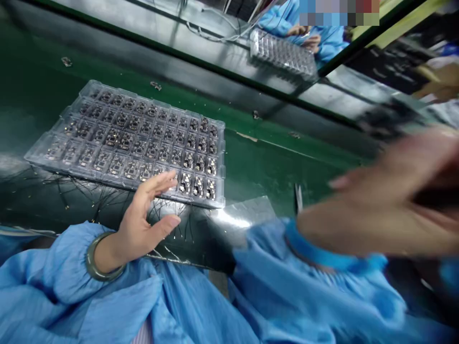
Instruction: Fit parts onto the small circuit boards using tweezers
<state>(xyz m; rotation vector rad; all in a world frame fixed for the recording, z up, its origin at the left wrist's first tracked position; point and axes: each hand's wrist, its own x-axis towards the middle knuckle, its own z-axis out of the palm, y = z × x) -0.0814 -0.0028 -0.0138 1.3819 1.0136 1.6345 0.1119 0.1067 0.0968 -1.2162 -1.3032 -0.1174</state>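
A clear plastic tray (124,179) lies on the green work surface, its pockets filled with small circuit boards (115,165). My left hand (145,217) is over the tray's near edge, thumb and fingers apart, with nothing between them. A dark green bangle is on that wrist. Thin black wires (95,188) with light tips lie along the near side of the tray. At the right, my right hand (373,205) is smeared by motion, and whether it holds anything cannot be made out. It wears a blue wrist strap (322,253).
A flat clear plastic sheet (247,212) lies right of the tray. A pointed metal tool (298,197) is near my right wrist. Small loose parts (155,86) lie behind the tray. Beyond a raised ledge, a person in blue (328,43) works by another clear tray (283,55).
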